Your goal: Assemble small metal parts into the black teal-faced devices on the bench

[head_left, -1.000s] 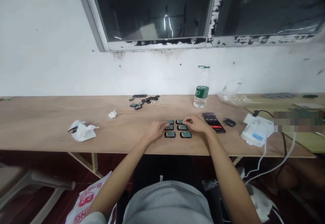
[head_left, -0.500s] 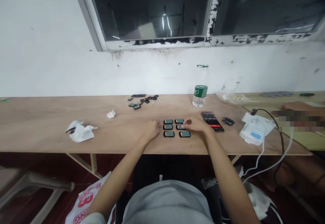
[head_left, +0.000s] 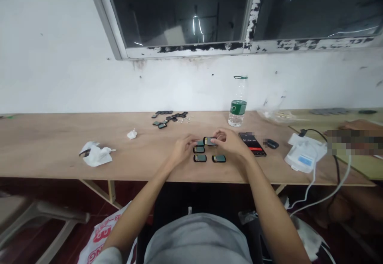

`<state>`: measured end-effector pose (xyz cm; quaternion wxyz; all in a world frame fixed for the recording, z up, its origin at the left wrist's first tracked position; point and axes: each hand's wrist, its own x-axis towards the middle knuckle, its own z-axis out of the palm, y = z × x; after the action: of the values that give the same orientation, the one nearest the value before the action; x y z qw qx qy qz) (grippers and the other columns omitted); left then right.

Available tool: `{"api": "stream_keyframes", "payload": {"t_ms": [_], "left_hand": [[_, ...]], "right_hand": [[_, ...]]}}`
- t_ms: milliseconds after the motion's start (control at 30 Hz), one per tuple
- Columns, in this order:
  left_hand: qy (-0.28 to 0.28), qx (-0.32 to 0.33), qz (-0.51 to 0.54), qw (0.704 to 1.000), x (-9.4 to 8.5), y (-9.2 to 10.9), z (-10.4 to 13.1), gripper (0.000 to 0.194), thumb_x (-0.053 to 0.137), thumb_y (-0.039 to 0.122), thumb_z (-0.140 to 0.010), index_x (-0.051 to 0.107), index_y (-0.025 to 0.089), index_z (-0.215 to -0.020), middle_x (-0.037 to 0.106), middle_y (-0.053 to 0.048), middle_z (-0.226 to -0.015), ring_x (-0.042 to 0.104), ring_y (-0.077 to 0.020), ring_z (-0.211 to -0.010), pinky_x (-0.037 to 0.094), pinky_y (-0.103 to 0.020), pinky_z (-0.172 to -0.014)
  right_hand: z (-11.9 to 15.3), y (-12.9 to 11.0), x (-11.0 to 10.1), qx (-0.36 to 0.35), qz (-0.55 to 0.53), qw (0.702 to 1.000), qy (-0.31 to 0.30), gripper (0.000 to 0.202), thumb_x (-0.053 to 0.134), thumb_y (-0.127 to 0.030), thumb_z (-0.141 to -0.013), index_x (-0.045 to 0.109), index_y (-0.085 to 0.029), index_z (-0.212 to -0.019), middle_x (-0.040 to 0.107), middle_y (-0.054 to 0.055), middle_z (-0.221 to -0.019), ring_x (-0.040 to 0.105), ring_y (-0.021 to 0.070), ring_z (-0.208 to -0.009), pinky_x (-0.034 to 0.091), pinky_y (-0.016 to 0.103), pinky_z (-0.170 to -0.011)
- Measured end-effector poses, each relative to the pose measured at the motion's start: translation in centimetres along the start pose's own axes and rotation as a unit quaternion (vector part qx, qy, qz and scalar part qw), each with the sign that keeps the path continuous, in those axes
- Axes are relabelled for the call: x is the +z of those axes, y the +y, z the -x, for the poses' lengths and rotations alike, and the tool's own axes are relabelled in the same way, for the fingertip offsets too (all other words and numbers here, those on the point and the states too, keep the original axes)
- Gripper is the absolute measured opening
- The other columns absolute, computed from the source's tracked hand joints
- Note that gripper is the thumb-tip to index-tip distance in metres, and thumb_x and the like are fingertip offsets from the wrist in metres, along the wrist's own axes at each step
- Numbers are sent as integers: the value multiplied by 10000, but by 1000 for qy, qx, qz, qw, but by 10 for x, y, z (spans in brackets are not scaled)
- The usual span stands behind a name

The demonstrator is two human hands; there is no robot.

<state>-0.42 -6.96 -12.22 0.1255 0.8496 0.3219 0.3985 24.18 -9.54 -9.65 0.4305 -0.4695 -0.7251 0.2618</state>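
Observation:
My right hand (head_left: 226, 139) pinches a small dark module with a grey-green face (head_left: 210, 141), lifted over the right column. My left hand (head_left: 183, 148) is at the left column, its curled fingertips over the top-left module (head_left: 200, 143); whether they grip it is unclear. Below that one lie a middle-left module (head_left: 198, 149) and a bottom-left module (head_left: 200, 158). A bottom-right module (head_left: 219, 158) lies flat beneath my right hand.
Further back lie a pile of similar modules (head_left: 162, 126) and small white bits. A water bottle (head_left: 237, 110), phone (head_left: 253, 144), dark oval object (head_left: 271, 143) and white device with cables (head_left: 305, 156) stand rightward. Crumpled tissues (head_left: 97, 155) lie left. Another person's hand (head_left: 359, 126) is far right.
My right hand has moved up with the module from the right column's middle spot. My left hand has shifted right and up, its fingers now over the top-left module.

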Motion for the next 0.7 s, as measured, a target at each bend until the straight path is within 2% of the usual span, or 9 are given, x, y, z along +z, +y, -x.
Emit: {"api": "stream_keyframes", "payload": {"t_ms": [100,200,400,600,700], "left_hand": [[37,67,0,997,-1,15,0,273,495,242,-1000,657,205,-1217,695,-92,-1184,684,-196,-1021,558,-337,-899],[54,101,-30,993,-1,19,1,300,480,200,-1005,651,224,-1249,696,-84,-1210,671,-201,-1099,567,-355,-939],[57,147,-81,984,-1,9,4,340,517,178,-992,615,230,-1313,687,-88,-1248,687,-199,-1090,590,-338,-920],[82,192,-158,965,5,-3,8,491,406,63,-979,527,250,-1417,660,-95,-1295,673,-198,-1126,598,-334,-913],[82,181,-157,968,7,-6,8,513,355,45,-968,537,246,-1404,652,-83,-1312,659,-186,-1159,591,-333,-941]], "right_hand": [[3,-15,5,-28,-12,1000,-7,261,689,-363,-833,698,-188,-1027,745,67,-975,697,182,-771,544,287,-714],[4,-20,11,-35,-16,999,-22,258,667,-363,-859,729,-203,-1052,759,61,-971,702,183,-763,551,290,-712],[5,-26,15,-38,-31,999,0,221,684,-338,-851,749,-190,-1002,774,66,-958,721,198,-788,562,290,-711],[7,-31,16,-5,-81,997,-4,255,699,-356,-848,742,-181,-1027,773,91,-1004,740,224,-828,592,309,-710],[6,-31,18,9,-105,994,-2,270,710,-373,-842,734,-173,-1022,772,96,-993,744,225,-824,602,313,-715]]}}
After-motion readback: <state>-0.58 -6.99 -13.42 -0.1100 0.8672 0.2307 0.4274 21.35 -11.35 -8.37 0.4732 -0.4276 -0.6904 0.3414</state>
